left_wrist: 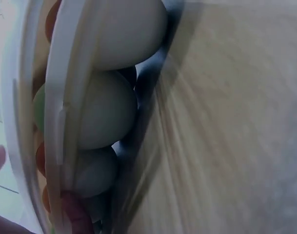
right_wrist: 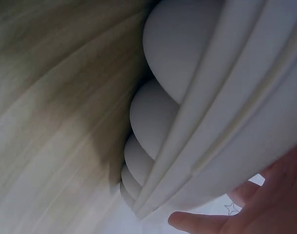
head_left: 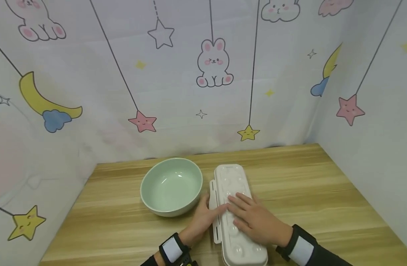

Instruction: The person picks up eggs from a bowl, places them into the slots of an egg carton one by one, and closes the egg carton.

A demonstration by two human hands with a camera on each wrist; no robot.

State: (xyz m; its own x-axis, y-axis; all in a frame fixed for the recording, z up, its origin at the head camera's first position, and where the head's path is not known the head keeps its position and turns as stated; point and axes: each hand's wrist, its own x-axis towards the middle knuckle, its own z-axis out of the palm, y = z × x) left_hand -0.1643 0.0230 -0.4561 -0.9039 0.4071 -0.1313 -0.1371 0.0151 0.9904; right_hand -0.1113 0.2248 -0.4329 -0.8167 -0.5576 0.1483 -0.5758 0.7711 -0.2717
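A long white plastic egg box [head_left: 235, 218] with a bumpy lid lies on the table. My left hand [head_left: 203, 216] grips its left edge, with the thumb over the lid and a finger [left_wrist: 77, 214] against the rim. On top of the lid my right hand [head_left: 256, 220] rests with its fingers spread. A side flap [head_left: 217, 231] sticks out along the left edge. Through a narrow gap under the lid, orange and green round things [left_wrist: 39, 108] show in the left wrist view. Rounded cups [right_wrist: 153, 114] bulge below the tray.
Left of the egg box stands a pale green bowl [head_left: 171, 188], close to my left fingers. The wood-grain table [head_left: 323, 199] reaches back to a printed cloth wall [head_left: 177, 85], and another cloth side closes in on the right.
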